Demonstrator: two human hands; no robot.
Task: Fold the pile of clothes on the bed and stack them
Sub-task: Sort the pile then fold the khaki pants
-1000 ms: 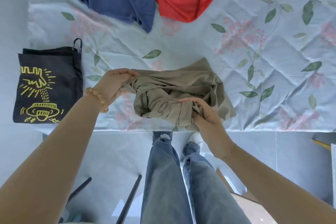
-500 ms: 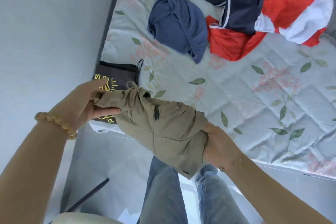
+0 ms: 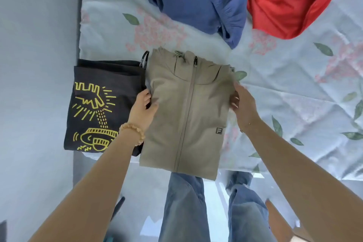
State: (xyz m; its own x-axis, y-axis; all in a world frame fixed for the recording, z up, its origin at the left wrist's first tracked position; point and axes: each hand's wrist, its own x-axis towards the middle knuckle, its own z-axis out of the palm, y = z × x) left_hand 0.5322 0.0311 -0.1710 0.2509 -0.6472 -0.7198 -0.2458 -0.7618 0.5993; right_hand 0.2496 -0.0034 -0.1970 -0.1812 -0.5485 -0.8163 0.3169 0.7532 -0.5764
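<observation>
The khaki zip jacket [image 3: 186, 112] lies folded into a rectangle, front up and zip closed, at the near edge of the bed [image 3: 294, 88]; its lower hem overhangs the edge slightly. The left hand [image 3: 142, 107] grips the jacket's left side, thumb on top and fingers curled under the fold. The right hand [image 3: 242, 102] holds the right side, fingers bent round the edge; how far they reach beneath cannot be told. The hands are well apart, one on each flank.

Just beside the jacket on the left, touching it, lies a folded black garment with a yellow print [image 3: 98, 108]. Further up the bed, an unfolded blue garment [image 3: 196, 0] and a red, white and navy garment [image 3: 290, 6] lie crumpled.

Step in hand, as judged: the jacket is folded and is being set down or squared. The next move calls for lifting it by both flanks, keeping the folds tight, and placing it on the black garment to form the stack; two garments remain to be folded
</observation>
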